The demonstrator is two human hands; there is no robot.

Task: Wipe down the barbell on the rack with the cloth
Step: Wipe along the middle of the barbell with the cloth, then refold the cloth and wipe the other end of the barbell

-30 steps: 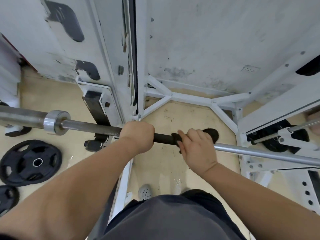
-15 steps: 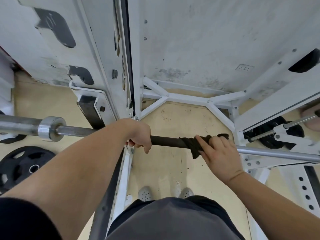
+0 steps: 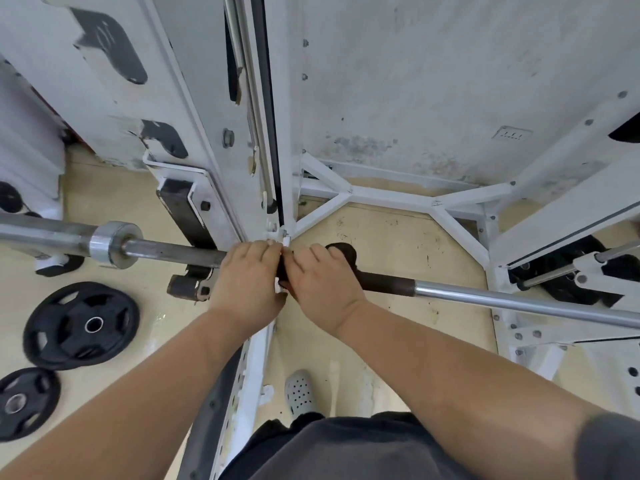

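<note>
cloth [image 3: 343, 252] slid left, right hand [image 3: 323, 282] (gripping it)

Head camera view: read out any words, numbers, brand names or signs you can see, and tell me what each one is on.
No text here can be read.
Wall plate: a row of small marks, too blurred to read.
Weight plates: any raised lettering is too small to make out.
Barbell: no marking shows.
</note>
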